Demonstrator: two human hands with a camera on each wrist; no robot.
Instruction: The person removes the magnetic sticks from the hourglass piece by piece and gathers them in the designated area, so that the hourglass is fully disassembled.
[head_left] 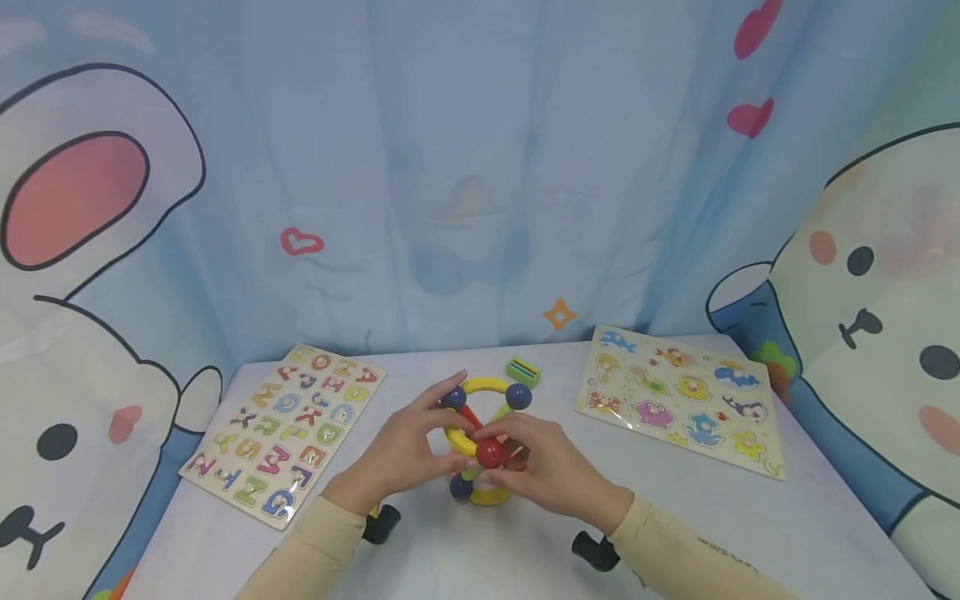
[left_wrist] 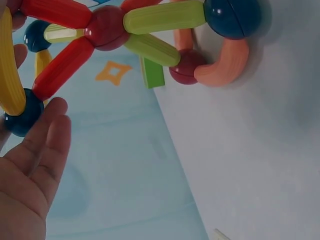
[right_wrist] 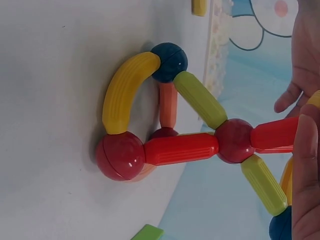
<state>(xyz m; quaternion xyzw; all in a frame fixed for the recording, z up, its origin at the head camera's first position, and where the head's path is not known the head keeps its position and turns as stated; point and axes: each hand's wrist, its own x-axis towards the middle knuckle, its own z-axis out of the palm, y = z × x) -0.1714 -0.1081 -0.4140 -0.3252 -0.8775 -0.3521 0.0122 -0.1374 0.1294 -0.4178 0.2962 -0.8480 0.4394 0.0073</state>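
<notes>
- Centrally on the white table (head_left: pixel 450 567), between two hands, we see a rod-and-ball frame (right_wrist: pixel 234 141) standing upright on its lower ring.
- Its long axis runs up from the tabletop; in the right wrist view we read it crosswise, table at left, fingers at right.
- At its waist sits a red middle ball (left_wrist: pixel 106 27), from which straight red and light green rods fan upward and downward.
- Its lower ring of curved rods lies roughly level, while its upper ring, yellow with blue balls (head_left: pixel 518 396), points up.
- Our left hand (head_left: pixel 408 442) has its fingers only slightly bent and parted from the thumb, with a yellow curved rod of the upper ring between them.
- Our right hand (head_left: pixel 551 467) is nearly closed, thumb and fingertips pinching a red ball (head_left: pixel 490 453) on the near side of that ring.
- Just beyond the frame we notice a green block (head_left: pixel 522 372) with a striped face.
- Well apart, a letter board (head_left: pixel 307 440) lies slantwise to our left, a sea-animal board (head_left: pixel 678 423) to our right.
</notes>
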